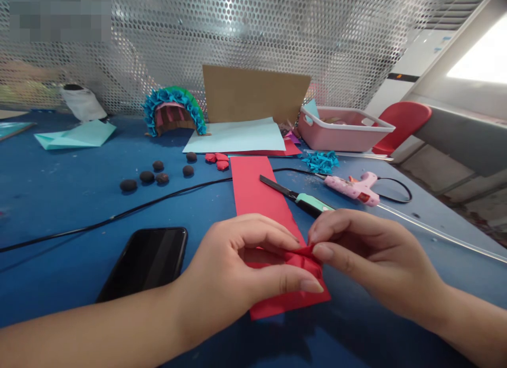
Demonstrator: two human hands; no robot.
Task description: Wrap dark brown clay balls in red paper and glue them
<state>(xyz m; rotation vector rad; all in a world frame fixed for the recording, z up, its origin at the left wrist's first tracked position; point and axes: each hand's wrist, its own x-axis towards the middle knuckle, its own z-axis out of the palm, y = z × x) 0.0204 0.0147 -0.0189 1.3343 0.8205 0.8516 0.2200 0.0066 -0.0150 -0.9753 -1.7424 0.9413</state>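
A small crumpled piece of red paper (303,260) is pinched between both hands. My left hand (257,262) holds its left side, thumb below and fingers above. My right hand (356,246) grips its right end between thumb and fingertips. Beneath the hands lies a long red paper strip (253,183). A box cutter (311,201) with its blade out rests partly on the strip, its handle end hidden behind my right hand. Beyond the strip's far left corner sit small folded red pieces (222,164).
A black phone (148,257) lies left of my left hand. Several dark balls (147,177), a black cable (158,200), a pink glue gun (354,188), blue paper bits (321,161), a pink basket (344,133), light blue sheets (237,135) and a blue-fringed arch (174,106) stand farther back.
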